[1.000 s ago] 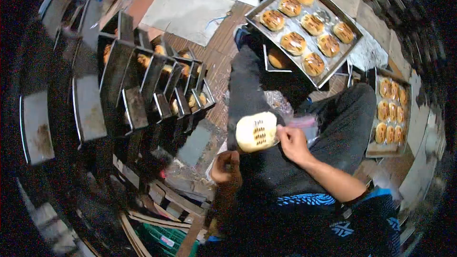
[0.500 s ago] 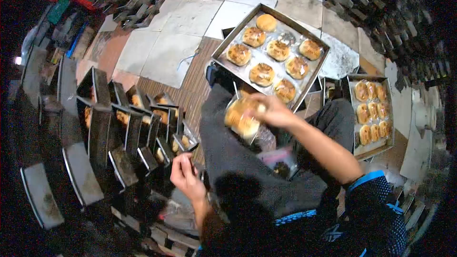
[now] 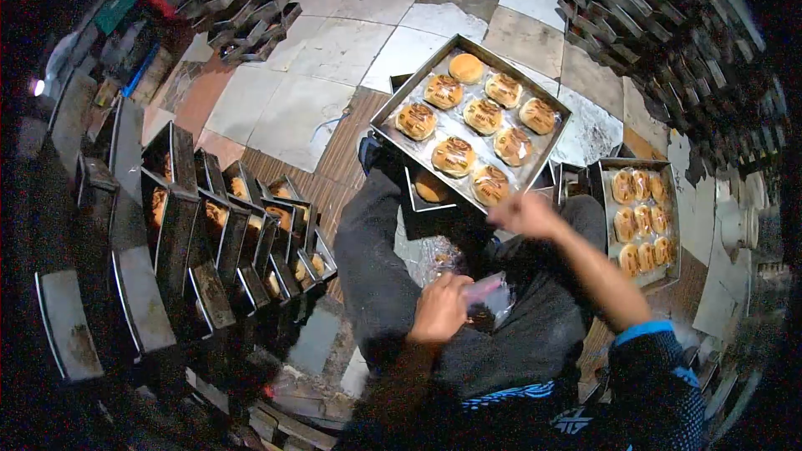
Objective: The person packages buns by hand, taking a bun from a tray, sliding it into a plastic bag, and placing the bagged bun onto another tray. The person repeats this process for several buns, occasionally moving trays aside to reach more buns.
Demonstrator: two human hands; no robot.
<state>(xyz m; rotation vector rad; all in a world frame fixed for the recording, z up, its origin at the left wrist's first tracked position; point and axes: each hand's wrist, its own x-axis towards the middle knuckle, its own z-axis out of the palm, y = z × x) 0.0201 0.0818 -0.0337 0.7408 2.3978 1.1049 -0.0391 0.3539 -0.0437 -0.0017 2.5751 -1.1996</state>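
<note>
Left hand [image 3: 441, 311], fingers curled, is at the edge of a clear plastic bag with a pink strip [image 3: 484, 287], above dark grey trousers [image 3: 368, 276]; I cannot tell if it pinches the bag. Right hand [image 3: 530, 215], blurred, is at the near corner of a rectangular grey metal tray [image 3: 427, 164], its grip unclear. That tray bears 9 round golden buns [image 3: 483, 116], 8 brown-marked. Rightward, another metal tray [image 3: 675, 225] holds 9 brown-topped buns [image 3: 642, 219].

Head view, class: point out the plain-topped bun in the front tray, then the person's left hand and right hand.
Plain-topped bun [image 3: 466, 68]: head view, middle of its top.
Left hand [image 3: 441, 309]: head view, back of hand.
Right hand [image 3: 532, 215]: head view, middle of hand, blurred.
</note>
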